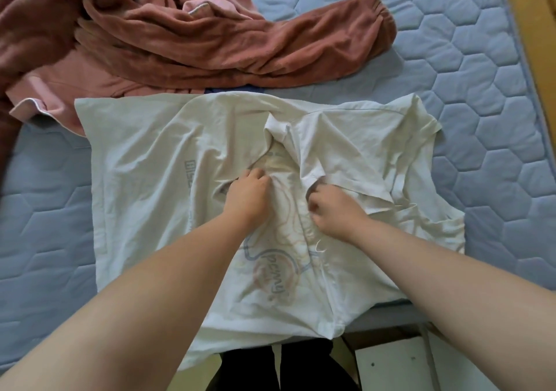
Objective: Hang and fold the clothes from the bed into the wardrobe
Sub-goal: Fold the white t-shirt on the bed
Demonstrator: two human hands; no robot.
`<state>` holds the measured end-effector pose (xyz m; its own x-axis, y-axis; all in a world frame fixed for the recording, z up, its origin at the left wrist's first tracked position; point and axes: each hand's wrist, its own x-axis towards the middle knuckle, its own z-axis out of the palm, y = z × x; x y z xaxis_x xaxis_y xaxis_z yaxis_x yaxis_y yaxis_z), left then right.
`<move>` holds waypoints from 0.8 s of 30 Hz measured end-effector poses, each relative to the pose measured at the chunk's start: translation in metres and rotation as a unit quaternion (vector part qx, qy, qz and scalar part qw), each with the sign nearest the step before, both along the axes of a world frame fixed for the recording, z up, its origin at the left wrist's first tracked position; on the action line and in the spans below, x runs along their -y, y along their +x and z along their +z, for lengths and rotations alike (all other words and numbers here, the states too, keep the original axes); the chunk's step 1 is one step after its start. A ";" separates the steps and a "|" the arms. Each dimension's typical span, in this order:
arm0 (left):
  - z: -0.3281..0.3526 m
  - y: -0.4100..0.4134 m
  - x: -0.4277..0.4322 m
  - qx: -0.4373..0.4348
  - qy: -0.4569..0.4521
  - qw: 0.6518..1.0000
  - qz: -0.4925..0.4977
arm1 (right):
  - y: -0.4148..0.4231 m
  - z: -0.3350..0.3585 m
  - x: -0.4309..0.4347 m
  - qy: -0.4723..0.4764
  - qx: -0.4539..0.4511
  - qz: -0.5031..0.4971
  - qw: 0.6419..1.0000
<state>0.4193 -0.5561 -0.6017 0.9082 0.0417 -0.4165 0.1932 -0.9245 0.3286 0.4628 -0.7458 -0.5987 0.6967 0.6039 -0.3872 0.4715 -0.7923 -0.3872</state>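
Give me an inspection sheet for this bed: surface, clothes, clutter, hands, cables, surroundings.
Surface: blue quilted mattress, bare on the right.
Job's things: white T-shirt spread out, creased, faint print showing, one end hanging over the near edge; brown fleece garment and pink garment heaped behind it.
Clutter: nothing seen.
Hands: left hand and right hand both grip bunched T-shirt fabric near its middle.
Cables: nothing seen.
Surroundings: wooden edge beyond the mattress at far right.
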 end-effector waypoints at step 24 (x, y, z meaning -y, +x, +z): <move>0.011 0.073 0.017 -0.029 -0.352 0.841 0.411 | 0.023 0.028 -0.043 0.194 -0.236 -0.649 0.697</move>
<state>0.4926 -0.5734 -0.5905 0.6703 0.3705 -0.6430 0.7061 -0.0520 0.7062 0.4856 -0.7026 -0.5707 0.6034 -0.2943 -0.7411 -0.7974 -0.2254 -0.5597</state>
